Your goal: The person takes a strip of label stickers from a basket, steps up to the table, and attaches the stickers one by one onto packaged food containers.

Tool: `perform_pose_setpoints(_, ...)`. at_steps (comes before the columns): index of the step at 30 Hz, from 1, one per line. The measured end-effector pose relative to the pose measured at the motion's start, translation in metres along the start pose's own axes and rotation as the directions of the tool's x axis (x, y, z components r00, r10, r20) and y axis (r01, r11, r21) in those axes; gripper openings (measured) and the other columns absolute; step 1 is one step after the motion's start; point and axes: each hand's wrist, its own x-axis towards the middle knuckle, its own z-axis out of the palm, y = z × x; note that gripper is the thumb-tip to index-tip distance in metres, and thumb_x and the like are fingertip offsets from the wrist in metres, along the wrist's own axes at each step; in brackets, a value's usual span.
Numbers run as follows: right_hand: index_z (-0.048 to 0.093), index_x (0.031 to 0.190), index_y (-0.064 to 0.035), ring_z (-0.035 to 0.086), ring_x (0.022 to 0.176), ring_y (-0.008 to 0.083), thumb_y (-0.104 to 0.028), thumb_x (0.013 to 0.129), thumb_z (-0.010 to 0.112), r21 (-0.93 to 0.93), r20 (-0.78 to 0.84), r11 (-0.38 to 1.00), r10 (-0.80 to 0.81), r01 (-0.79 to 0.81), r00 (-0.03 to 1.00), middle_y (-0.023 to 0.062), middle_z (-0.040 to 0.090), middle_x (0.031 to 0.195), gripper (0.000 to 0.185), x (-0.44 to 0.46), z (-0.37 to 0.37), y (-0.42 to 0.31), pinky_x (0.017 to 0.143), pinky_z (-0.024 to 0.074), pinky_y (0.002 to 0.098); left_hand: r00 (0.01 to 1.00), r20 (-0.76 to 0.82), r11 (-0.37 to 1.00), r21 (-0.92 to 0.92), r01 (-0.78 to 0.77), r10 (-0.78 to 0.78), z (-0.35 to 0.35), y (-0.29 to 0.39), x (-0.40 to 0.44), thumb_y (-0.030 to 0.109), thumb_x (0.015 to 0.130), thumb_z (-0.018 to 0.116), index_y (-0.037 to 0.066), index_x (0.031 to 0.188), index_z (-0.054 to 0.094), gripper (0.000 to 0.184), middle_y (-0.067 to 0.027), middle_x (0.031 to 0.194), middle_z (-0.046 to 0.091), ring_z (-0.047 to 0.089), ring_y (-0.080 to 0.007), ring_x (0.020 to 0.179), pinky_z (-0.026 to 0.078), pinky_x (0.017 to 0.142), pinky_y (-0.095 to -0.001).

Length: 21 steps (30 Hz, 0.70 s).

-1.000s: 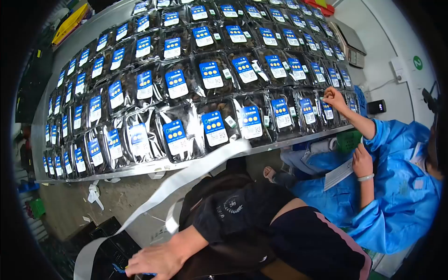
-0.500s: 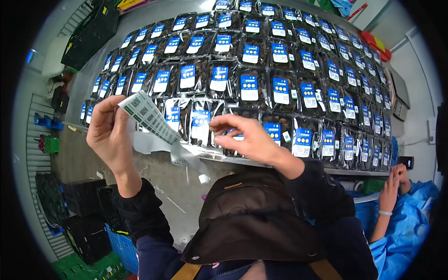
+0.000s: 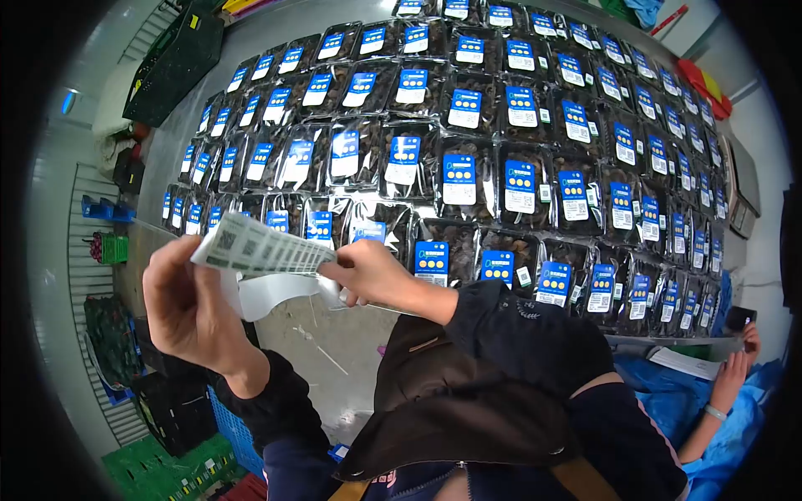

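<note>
White paper strip of green-printed labels (image 3: 266,248), pinched in the left hand (image 3: 196,307), slants before the black film-wrapped trays (image 3: 508,257). The right hand (image 3: 372,271) has come from over them to its other end — pinch unclear — so handling apparently centres on the labels.

Label strip (image 3: 263,249), white w/ grey-green QR codes & small print, stretched btwn L hand (image 3: 196,313) & R hand (image 3: 376,274), top edge slanting down to R. Blank white tail (image 3: 277,292) curls just below.
</note>
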Motion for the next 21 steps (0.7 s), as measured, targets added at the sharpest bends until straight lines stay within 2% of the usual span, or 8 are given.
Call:
perform_pose_setpoints(2,0.066,0.073,0.0022,0.066,0.052,0.0145,-0.02,0.086,0.06,0.048,-0.015,0.998,-0.046,0.047,0.999,0.011,0.064,0.057,0.026,0.013,0.002,0.013,0.054,0.0531,0.0294,1.0,-0.001,1.0,-0.01,0.007,-0.007,-0.019,-0.007,-0.007,-0.014,0.082,0.063,-0.006,0.098,0.063,0.019,-0.0067,0.094,0.064,0.058,-0.0081,0.077,0.046,0.07,-0.0186)
perform_pose_setpoints(4,0.07,0.089,0.0001,0.07,0.072,0.0193,-0.004,0.079,0.057,-0.063,-0.088,0.995,-0.086,0.08,0.992,0.0129,0.071,0.078,0.017,0.031,0.003,0.022,0.068,0.0547,0.0333,0.999,-0.02,0.998,0.05,0.034,-0.033,-0.044,-0.025,-0.017,-0.015,0.081,0.063,-0.007,0.098,0.063,0.019,-0.0065,0.094,0.063,0.057,-0.0084,0.077,0.046,0.07,-0.0191)
perform_pose_setpoints(6,0.067,0.099,0.0032,0.068,0.077,0.0155,0.002,0.082,0.058,-0.083,-0.019,0.975,-0.21,0.208,0.978,0.0098,0.07,0.082,0.019,0.048,0.003,0.025,0.07,0.0548,0.0287,0.997,-0.01,0.995,0.057,0.08,-0.079,-0.077,-0.042,-0.03,-0.015,0.081,0.062,-0.007,0.099,0.062,0.019,-0.0065,0.095,0.063,0.058,-0.0091,0.08,0.046,0.074,-0.0196)
perform_pose_setpoints(8,0.069,0.096,0.0005,0.068,0.082,0.0171,0.006,0.079,0.054,-0.163,-0.062,0.942,-0.307,0.294,0.95,0.0101,0.072,0.089,0.023,0.052,0.016,-0.004,0.075,0.0531,0.0303,0.983,-0.005,0.98,0.076,0.184,-0.184,-0.112,-0.062,-0.044,-0.014,0.083,0.061,-0.006,0.099,0.062,0.018,-0.0061,0.096,0.062,0.058,-0.0101,0.083,0.047,0.078,-0.0208)
perform_pose_setpoints(11,0.068,0.096,0.0004,0.068,0.084,0.0175,0.005,0.079,0.053,-0.085,-0.007,0.885,-0.46,0.457,0.888,0.0106,0.071,0.088,0.023,0.072,0.065,-0.017,0.076,0.0526,0.0303,0.963,-0.059,0.95,0.16,0.269,-0.263,-0.169,-0.085,-0.059,-0.009,0.087,0.061,-0.006,0.101,0.063,0.015,-0.0057,0.097,0.063,0.059,-0.0119,0.088,0.047,0.082,-0.0235)
perform_pose_setpoints(14,0.057,0.119,0.001,0.063,0.101,0.0231,-0.024,0.086,0.066,0.022,0.053,0.931,-0.364,0.364,0.93,0.0164,0.063,0.112,0.042,0.073,0.126,-0.006,0.085,0.051,0.0337,0.957,-0.172,0.912,0.302,0.277,-0.233,-0.216,-0.085,-0.06,-0.004,0.089,0.062,-0.004,0.103,0.063,0.014,-0.006,0.096,0.065,0.061,-0.0122,0.086,0.049,0.08,-0.0245)
perform_pose_setpoints(17,0.045,0.13,0.0053,0.058,0.111,0.0285,-0.049,0.082,0.069,-0.066,0.204,0.947,-0.294,0.313,0.934,0.0218,0.057,0.12,0.076,0.052,0.158,-0.024,0.091,0.0484,0.037,0.956,-0.232,0.941,0.242,0.236,-0.18,-0.22,-0.065,-0.055,-0.005,0.087,0.064,-0.005,0.101,0.062,0.015,-0.0067,0.093,0.064,0.059,-0.0112,0.083,0.048,0.076,-0.0238)
perform_pose_setpoints(21,0.061,0.109,-0.0027,0.067,0.089,0.0281,-0.041,0.082,0.068,-0.212,0.218,0.89,-0.36,0.404,0.907,0.0153,0.068,0.096,0.047,0.054,0.173,-0.039,0.077,0.0521,0.0352,0.999,-0.034,0.98,0.2,0.006,0.001,-0.197,-0.052,-0.053,-0.001,0.089,0.062,-0.005,0.103,0.062,0.015,-0.0105,0.101,0.064,0.059,-0.011,0.081,0.048,0.071,-0.0204)
